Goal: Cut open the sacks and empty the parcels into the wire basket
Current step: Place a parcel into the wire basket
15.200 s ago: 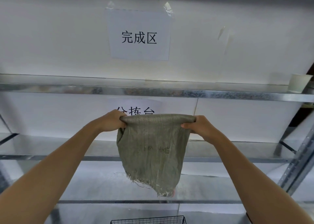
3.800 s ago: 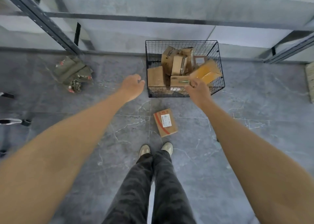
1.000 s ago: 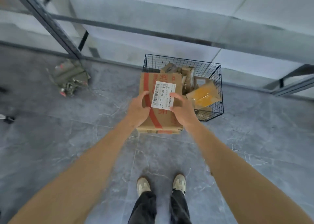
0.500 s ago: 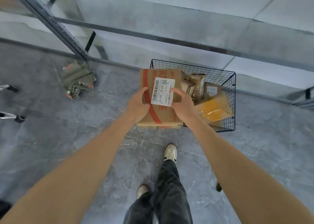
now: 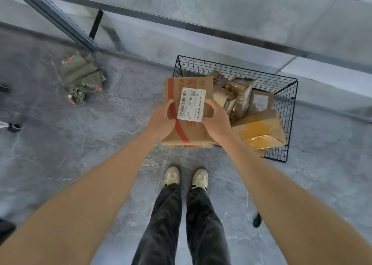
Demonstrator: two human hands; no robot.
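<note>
Both hands grasp one cardboard parcel [image 5: 188,112], held in the air over the near-left corner of the wire basket [image 5: 281,95]. Left hand [image 5: 162,122] clamps the parcel's left edge, thumb on the top face. Right hand [image 5: 217,122] clamps the right edge, thumb just beside the white shipping label [image 5: 191,105]. The label carries a barcode and a QR code; a red tape stripe [image 5: 177,122] runs along the top face under it.

The basket sits on the grey stone floor [image 5: 80,154], against the foot of a metal rack [image 5: 66,21]. It already holds several brown parcels, jumbled and tilted. A box with yellow tape [image 5: 259,132] lies at the near-right side, touching the wire wall. A box with a pale label [image 5: 261,101] sits behind it.

A crumpled green sack [image 5: 82,77] lies on the floor, well left of the basket, near the rack upright. Frayed threads show at its near end.

The person stands just in front of the basket: pale shoes [image 5: 172,176], dark trousers [image 5: 181,224]. A small dark object [image 5: 256,221] lies on the floor by the right forearm; cannot tell what it is.
</note>
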